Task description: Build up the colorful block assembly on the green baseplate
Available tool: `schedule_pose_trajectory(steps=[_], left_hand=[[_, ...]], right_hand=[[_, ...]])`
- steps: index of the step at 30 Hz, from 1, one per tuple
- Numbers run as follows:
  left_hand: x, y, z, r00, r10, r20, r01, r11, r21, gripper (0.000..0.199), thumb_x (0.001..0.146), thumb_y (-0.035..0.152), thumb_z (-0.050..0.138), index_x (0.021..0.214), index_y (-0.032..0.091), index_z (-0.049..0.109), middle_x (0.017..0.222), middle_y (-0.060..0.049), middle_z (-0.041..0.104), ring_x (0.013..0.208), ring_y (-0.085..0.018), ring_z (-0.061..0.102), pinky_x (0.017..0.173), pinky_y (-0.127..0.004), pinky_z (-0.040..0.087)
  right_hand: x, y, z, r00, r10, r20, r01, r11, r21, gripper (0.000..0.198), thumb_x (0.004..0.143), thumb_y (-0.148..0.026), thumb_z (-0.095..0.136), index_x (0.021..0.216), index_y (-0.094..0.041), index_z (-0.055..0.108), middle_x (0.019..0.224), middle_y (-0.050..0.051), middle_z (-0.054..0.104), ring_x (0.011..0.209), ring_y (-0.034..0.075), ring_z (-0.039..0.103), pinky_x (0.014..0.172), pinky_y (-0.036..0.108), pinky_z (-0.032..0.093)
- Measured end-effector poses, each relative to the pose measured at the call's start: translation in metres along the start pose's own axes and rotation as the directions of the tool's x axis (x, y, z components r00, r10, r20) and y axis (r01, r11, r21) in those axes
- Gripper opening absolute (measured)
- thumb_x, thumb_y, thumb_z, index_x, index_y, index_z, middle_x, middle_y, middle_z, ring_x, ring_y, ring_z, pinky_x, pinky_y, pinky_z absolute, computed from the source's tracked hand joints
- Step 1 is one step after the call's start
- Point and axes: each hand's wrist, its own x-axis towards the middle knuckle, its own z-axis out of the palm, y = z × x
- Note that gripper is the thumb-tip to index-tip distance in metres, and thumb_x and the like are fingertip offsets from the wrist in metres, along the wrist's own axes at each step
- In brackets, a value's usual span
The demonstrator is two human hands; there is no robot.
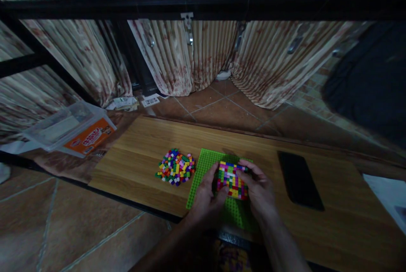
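Observation:
A block of many-coloured toy bricks [232,179] sits between my two hands, over a green studded baseplate [203,164]. My left hand [207,193] is closed along its left side, with the thumb near the lower edge. On the other side my right hand [258,185] grips the block, its fingers curled over the top right corner and thumb across the upper face. Whether the block is attached to the baseplate or held above it, I cannot tell. Left of the baseplate lies a pile of small loose bricks [176,167] in mixed colours.
The wooden board [136,149] carries a dark phone-like slab [300,181] right of my hands. A clear plastic box [79,128] with an orange label stands at the left. White paper [388,196] lies at the right edge. Striped curtains [209,52] hang behind a black metal bar [215,5].

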Motion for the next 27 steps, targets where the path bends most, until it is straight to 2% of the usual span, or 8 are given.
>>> schedule_pose_trajectory(steps=[5, 10, 14, 19, 24, 27], left_hand=[[-0.001, -0.004, 0.003, 1.0, 0.022, 0.005, -0.022, 0.998, 0.053, 0.059, 0.086, 0.032, 0.055, 0.142, 0.022, 0.039, 0.144, -0.009, 0.046, 0.133, -0.025, 0.042, 0.113, -0.044, 0.032], [-0.002, -0.002, 0.004, 0.999, 0.049, -0.009, -0.049, 0.996, 0.073, 0.057, 0.087, 0.03, 0.052, 0.142, 0.022, 0.038, 0.143, -0.008, 0.047, 0.133, -0.024, 0.042, 0.114, -0.043, 0.031], [-0.003, -0.002, 0.005, 0.995, 0.1, -0.006, -0.099, 0.992, 0.084, 0.057, 0.088, 0.03, 0.05, 0.143, 0.021, 0.036, 0.144, -0.009, 0.046, 0.133, -0.024, 0.041, 0.113, -0.043, 0.031], [-0.004, -0.008, 0.007, 0.987, 0.16, -0.011, -0.158, 0.98, 0.12, 0.057, 0.09, 0.029, 0.048, 0.144, 0.02, 0.033, 0.146, -0.01, 0.043, 0.134, -0.024, 0.039, 0.113, -0.044, 0.031], [-0.004, -0.005, 0.006, 0.993, 0.119, -0.002, -0.118, 0.984, 0.134, 0.057, 0.089, 0.03, 0.049, 0.143, 0.018, 0.035, 0.146, -0.011, 0.043, 0.134, -0.025, 0.04, 0.113, -0.046, 0.031], [-0.004, -0.002, 0.005, 0.996, 0.086, -0.004, -0.085, 0.988, 0.13, 0.056, 0.089, 0.029, 0.049, 0.143, 0.018, 0.036, 0.146, -0.01, 0.044, 0.134, -0.025, 0.04, 0.114, -0.046, 0.03]], right_hand=[[-0.003, 0.001, 0.003, 0.999, 0.044, -0.017, -0.044, 0.998, 0.037, 0.047, 0.061, -0.041, 0.077, 0.103, -0.022, 0.067, 0.092, 0.004, 0.072, 0.072, 0.019, 0.066, 0.063, 0.033, 0.055], [-0.004, 0.0, 0.005, 0.997, 0.071, -0.038, -0.07, 0.997, 0.029, 0.051, 0.059, -0.041, 0.078, 0.106, -0.022, 0.066, 0.104, 0.007, 0.07, 0.075, 0.02, 0.067, 0.064, 0.033, 0.055], [-0.004, 0.005, 0.006, 0.998, 0.022, -0.053, -0.021, 1.0, 0.015, 0.05, 0.063, -0.041, 0.076, 0.107, -0.022, 0.065, 0.106, 0.006, 0.069, 0.082, 0.021, 0.067, 0.07, 0.034, 0.055], [-0.005, 0.011, 0.005, 0.997, -0.036, -0.062, 0.031, 0.997, -0.069, 0.051, 0.07, -0.044, 0.07, 0.115, -0.021, 0.063, 0.104, 0.007, 0.07, 0.08, 0.019, 0.066, 0.069, 0.031, 0.054], [-0.007, 0.008, 0.002, 0.999, 0.042, -0.006, -0.042, 0.999, 0.002, 0.059, 0.067, -0.046, 0.073, 0.12, -0.024, 0.061, 0.103, 0.005, 0.071, 0.077, 0.018, 0.066, 0.068, 0.031, 0.054], [-0.004, 0.004, -0.001, 0.998, 0.067, -0.017, -0.067, 0.998, 0.013, 0.053, 0.066, -0.05, 0.073, 0.112, -0.024, 0.066, 0.11, 0.005, 0.07, 0.09, 0.021, 0.067, 0.076, 0.032, 0.054]])
